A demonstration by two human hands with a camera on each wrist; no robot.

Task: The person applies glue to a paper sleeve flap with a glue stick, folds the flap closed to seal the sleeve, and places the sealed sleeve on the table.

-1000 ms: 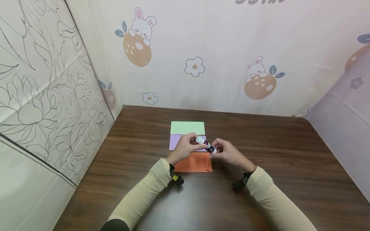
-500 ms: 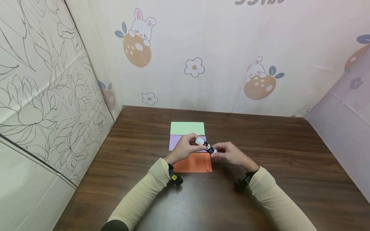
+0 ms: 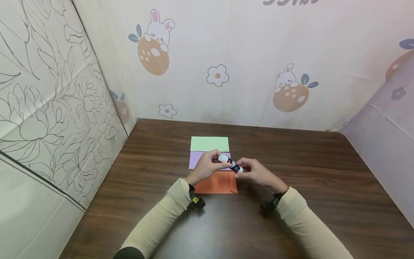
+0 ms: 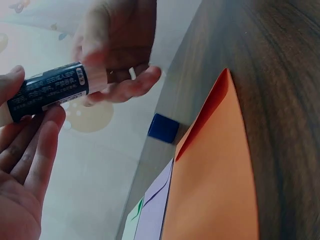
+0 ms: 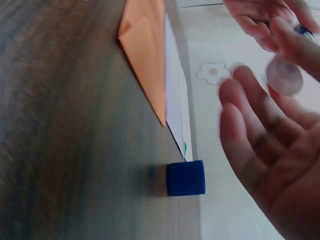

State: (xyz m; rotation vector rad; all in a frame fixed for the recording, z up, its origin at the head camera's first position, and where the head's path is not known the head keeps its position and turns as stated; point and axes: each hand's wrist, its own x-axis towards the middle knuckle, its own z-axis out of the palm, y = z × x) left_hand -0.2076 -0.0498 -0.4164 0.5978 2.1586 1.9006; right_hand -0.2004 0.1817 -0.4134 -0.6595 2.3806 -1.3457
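A glue stick (image 3: 233,166) with a dark printed label is held slanted in the air above the envelopes. My left hand (image 3: 205,167) grips its body between thumb and fingers, the whitish end pointing up and left. My right hand (image 3: 255,173) pinches the pale lower end; its other fingers are loosely bent, and the fingertips look blurred in the left wrist view. Under the hands lies an orange envelope (image 3: 216,182). Beyond it are a purple envelope (image 3: 195,160) and a light green envelope (image 3: 209,144), laid in a column. The left hand partly hides the orange and purple envelopes.
A small blue block-like piece, perhaps a cap (image 4: 164,128), stands on the wooden table (image 3: 307,162) beyond the envelopes' flap ends. The right hand hides it in the head view. A printed curtain (image 3: 245,97) borders the table's back, with panels at both sides.
The right hand shifts slightly out and back, and its fingers change position at the glue stick's lower end. The left hand stays nearly still; the envelopes have not moved.
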